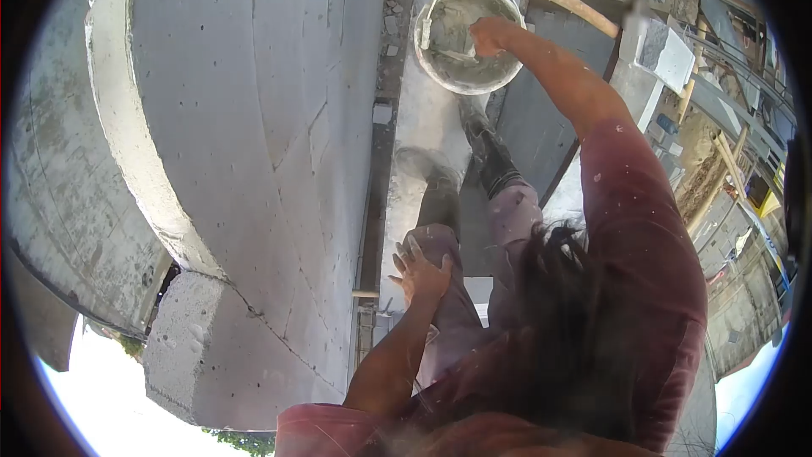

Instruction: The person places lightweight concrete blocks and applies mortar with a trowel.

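My right hand (pixel 491 37) is closed inside the rim of a white bucket (pixel 430 65) with a wire handle. Wet grey cement mix (pixel 457 17) lines the bucket. What the right fingers grip is hidden; a pale edge shows in the mix beside them. My left hand (pixel 420 272) rests with fingers spread on my bent knee, touching the trouser leg (pixel 448 288) and holding nothing. The bucket stands on a light plank (pixel 417 118), just beyond my dark boots (pixel 484 148).
A grey concrete wall (pixel 245 118) with a rough top edge runs along the left. A wooden pole (pixel 573 7) juts out right of the bucket. Far below on the right lie boards, a blue container (pixel 667 123) and rubble on the ground.
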Demonstrator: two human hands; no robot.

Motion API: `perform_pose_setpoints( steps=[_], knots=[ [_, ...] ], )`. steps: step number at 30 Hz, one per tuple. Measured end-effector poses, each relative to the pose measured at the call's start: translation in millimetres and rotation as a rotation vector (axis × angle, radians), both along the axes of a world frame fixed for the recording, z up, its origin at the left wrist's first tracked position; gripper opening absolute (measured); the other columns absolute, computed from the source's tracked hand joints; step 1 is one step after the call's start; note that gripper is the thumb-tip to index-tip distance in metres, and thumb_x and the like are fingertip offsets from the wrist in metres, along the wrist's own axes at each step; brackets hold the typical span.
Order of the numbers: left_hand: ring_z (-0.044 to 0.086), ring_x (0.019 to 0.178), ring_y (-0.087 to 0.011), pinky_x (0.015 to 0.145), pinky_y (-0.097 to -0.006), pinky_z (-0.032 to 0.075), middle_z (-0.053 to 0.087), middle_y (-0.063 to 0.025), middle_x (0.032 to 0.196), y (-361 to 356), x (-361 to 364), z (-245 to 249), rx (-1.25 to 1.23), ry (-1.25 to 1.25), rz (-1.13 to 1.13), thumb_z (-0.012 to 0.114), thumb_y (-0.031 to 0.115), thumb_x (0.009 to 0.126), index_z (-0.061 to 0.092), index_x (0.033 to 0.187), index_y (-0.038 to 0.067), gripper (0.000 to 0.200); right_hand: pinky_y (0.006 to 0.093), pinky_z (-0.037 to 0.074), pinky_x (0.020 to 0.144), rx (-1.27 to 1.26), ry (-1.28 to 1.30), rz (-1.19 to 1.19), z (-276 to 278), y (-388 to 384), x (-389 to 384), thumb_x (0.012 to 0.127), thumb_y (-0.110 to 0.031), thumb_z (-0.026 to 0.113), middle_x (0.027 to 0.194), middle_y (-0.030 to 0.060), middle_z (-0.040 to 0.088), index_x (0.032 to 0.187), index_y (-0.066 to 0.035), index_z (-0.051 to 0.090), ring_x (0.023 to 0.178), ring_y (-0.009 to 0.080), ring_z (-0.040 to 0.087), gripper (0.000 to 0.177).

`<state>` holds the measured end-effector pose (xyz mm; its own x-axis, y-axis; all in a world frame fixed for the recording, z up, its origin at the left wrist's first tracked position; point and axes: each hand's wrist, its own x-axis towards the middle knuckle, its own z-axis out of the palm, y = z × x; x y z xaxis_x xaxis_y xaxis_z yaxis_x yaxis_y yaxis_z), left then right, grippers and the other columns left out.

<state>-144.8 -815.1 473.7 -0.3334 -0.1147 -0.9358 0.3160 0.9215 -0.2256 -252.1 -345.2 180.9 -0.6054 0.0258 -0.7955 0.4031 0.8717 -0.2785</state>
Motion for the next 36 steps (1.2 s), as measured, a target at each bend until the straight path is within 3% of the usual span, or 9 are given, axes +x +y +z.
perform_pose_setpoints(
  steps=[9,11,14,16,19,23,26,31,36],
  knots=[
    [0.017,0.157,-0.0385,0.122,-0.0660,0.019,0.015,-0.0181,0.171,12.5,9.9,-4.2,-0.029,-0.035,0.039,0.065,0.062,0.088,0.013,0.166,0.016,0.104,0.0489,0.057,0.082,-0.247,0.120,0.276,15.3,46.0,31.8,0.074,-0.021,0.071,0.094,0.0243,0.073,0.098,0.003,0.073,0.091,0.0440,0.070,0.034],
    [0.017,0.157,-0.0389,0.122,-0.0658,0.019,0.014,-0.0183,0.171,17.6,8.2,-5.6,-0.038,-0.031,0.041,0.065,0.061,0.088,0.013,0.166,0.016,0.104,0.0461,0.058,0.061,-0.361,0.158,0.152,25.2,53.0,31.4,0.078,-0.030,0.073,0.078,0.0230,0.071,0.091,0.003,0.073,0.072,0.0349,0.073,0.035],
    [0.017,0.157,-0.0389,0.122,-0.0664,0.019,0.014,-0.0185,0.171,21.8,5.2,-6.2,-0.046,-0.046,0.021,0.065,0.061,0.088,0.013,0.166,0.016,0.104,0.0393,0.054,0.050,-0.363,-0.226,-0.095,106.1,69.3,5.0,0.083,-0.033,0.071,0.071,0.0187,0.068,0.091,0.002,0.072,0.058,0.0273,0.069,0.037],
    [0.017,0.157,-0.0390,0.122,-0.0672,0.019,0.014,-0.0187,0.171,25.6,1.6,-3.8,-0.057,-0.048,0.028,0.065,0.061,0.088,0.013,0.166,0.016,0.104,0.0357,0.050,0.044,-0.521,-0.222,-0.246,105.5,76.5,25.8,0.087,-0.035,0.067,0.066,0.0117,0.063,0.093,0.001,0.072,0.050,0.0202,0.063,0.037],
    [0.016,0.157,-0.0393,0.121,-0.0689,0.018,0.014,-0.0190,0.171,28.3,0.5,-4.5,-0.052,-0.056,0.058,0.065,0.061,0.088,0.013,0.166,0.016,0.105,0.0329,0.047,0.041,-0.800,-0.156,-0.461,127.9,61.3,55.7,0.088,-0.033,0.070,0.063,0.0069,0.061,0.100,0.001,0.074,0.046,0.0173,0.059,0.036],
    [0.012,0.158,-0.0397,0.121,-0.0716,0.016,0.011,-0.0179,0.172,20.0,-10.0,5.3,-0.033,-0.054,0.104,0.061,0.061,0.090,0.010,0.167,0.017,0.102,0.0277,0.043,0.041,-1.123,-0.154,-0.728,228.1,-8.1,43.8,0.086,-0.033,0.073,0.065,0.0053,0.061,0.106,0.006,0.073,0.046,0.0121,0.055,0.043],
    [0.012,0.158,-0.0403,0.121,-0.0725,0.015,0.012,-0.0177,0.171,14.6,-16.1,15.2,-0.003,-0.030,0.123,0.062,0.061,0.090,0.011,0.166,0.016,0.103,0.0261,0.046,0.052,-1.314,0.048,-0.646,301.0,-67.4,13.7,0.087,-0.032,0.074,0.075,0.0071,0.065,0.113,0.010,0.070,0.057,0.0112,0.058,0.049],
    [0.016,0.156,-0.0420,0.117,-0.0769,0.016,0.016,-0.0175,0.170,-3.1,-8.0,19.4,0.087,0.072,0.216,0.066,0.059,0.087,0.018,0.164,0.016,0.101,0.0311,0.047,0.062,-1.180,0.282,-0.388,380.2,-156.4,-54.2,0.089,-0.024,0.067,0.083,0.0109,0.066,0.116,0.009,0.066,0.067,0.0152,0.060,0.042],
    [0.020,0.154,-0.0434,0.115,-0.0789,0.019,0.020,-0.0182,0.169,-17.1,-3.3,23.7,0.171,0.139,0.287,0.070,0.057,0.085,0.023,0.163,0.015,0.100,0.0423,0.051,0.067,-0.820,0.880,-0.166,426.7,-213.6,-108.1,0.086,-0.017,0.073,0.089,0.0174,0.067,0.109,0.005,0.068,0.074,0.0347,0.066,0.033]
  ],
)
